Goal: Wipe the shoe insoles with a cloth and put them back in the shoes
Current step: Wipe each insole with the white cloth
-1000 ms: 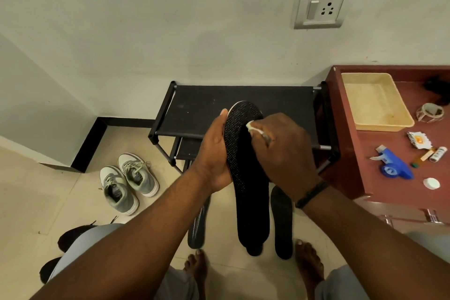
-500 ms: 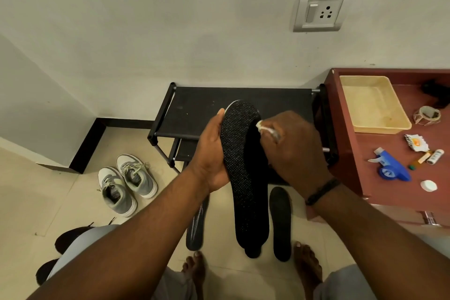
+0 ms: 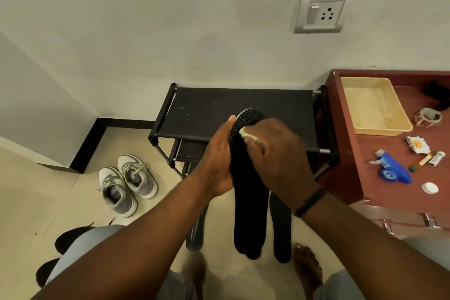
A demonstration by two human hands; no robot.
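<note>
Head cam looked down at a black insole (image 3: 248, 202) held upright in the middle of the frame, toe end up. Left hand (image 3: 216, 158) was wrapped around its left edge, thumb up along the side, so it was clearly gripping it. Right hand (image 3: 275, 153) was clenched on a small white cloth (image 3: 246, 133) and had it pressed against the upper part of the insole, just below the toe. A dark band (image 3: 310, 202) sat on that wrist. Two more insoles were lying on the tile floor lower down, one (image 3: 281, 234) just right of the held one and one (image 3: 196, 234) to the left, partly hidden by the left forearm. A pair of grey sneakers (image 3: 126, 185) sat side by side at lower left, well apart from the hands. Behind the hands stood a black shoe rack (image 3: 219, 109) against the wall. At the right edge, a reddish table (image 3: 389, 192) had a yellow tray (image 3: 375, 107), a blue spray head (image 3: 392, 170) and a white cap (image 3: 429, 187) on it.
</note>
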